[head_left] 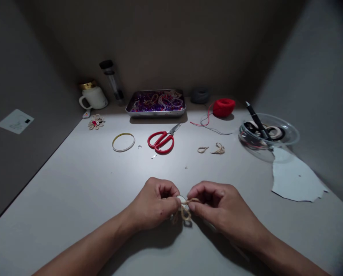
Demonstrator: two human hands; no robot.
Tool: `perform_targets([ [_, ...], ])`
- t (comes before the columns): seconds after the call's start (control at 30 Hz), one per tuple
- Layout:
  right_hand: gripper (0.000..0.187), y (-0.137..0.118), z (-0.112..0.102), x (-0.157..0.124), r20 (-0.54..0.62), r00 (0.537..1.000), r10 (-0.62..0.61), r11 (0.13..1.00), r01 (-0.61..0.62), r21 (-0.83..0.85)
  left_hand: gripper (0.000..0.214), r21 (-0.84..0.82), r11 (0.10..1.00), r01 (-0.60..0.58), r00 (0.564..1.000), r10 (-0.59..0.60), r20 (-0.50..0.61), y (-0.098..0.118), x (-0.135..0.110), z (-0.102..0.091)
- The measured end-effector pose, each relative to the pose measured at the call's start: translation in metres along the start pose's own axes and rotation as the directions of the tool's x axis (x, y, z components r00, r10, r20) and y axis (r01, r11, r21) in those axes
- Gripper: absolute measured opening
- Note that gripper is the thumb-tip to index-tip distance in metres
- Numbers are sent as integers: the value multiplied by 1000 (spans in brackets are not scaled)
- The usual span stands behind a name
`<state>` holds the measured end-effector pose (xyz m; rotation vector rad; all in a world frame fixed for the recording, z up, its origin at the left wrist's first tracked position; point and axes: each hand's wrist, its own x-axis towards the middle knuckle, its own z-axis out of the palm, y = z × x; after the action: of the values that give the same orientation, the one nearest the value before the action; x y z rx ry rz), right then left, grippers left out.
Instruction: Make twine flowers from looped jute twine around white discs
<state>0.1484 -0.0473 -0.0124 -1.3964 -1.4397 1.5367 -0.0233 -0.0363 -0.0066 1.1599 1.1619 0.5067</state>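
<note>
Near the front of the table, my left hand (155, 201) is closed in a pinch on a small white disc (182, 199). Jute twine loops (186, 214) hang from the disc's lower side, partly hidden by my fingers. Across from it, my right hand (223, 205) pinches a piece of jute twine (192, 200) between thumb and fingers, against the disc's right edge. Farther back lie a loose twine loop (202, 149) and a bunch of twine pieces (219, 148). Red-handled scissors (164, 141) rest beyond my hands with blades slightly apart.
A metal tray (156, 114) of beads stands at the back, near red thread (223, 107) and grey thread (200, 95). At left are a hoop (123, 150), twine flower (96, 122), mug (94, 97) and tube (112, 82). A clear bowl (292, 134) and white sheet (296, 178) lie right.
</note>
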Motion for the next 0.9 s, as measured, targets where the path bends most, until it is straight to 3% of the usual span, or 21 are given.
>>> perform_targets([
  [0.13, 11, -4, -1, 3, 105, 983, 152, 972, -168, 162, 13, -12, 1000, -11, 1000, 11, 19, -2, 0, -1],
  [0.3, 22, -5, -6, 4, 225, 962, 154, 959, -200, 200, 7, 78, 997, 18, 1000, -18, -7, 1, 0, 0],
  [0.5, 4, -4, 0, 3, 111, 980, 162, 986, -166, 25, 12, 138, 990, -2, 1000, -2, 31, -1, 1, 0],
  [0.67, 9, -5, -2, 2, 125, 974, 188, 951, -212, 224, 28, 81, 993, -83, 992, 75, 104, 0, 0, -5],
  [0.9, 20, 3, -3, 5, 94, 972, 214, 844, -232, 484, 37, -64, 983, -172, 982, 176, 69, 2, 0, -5],
])
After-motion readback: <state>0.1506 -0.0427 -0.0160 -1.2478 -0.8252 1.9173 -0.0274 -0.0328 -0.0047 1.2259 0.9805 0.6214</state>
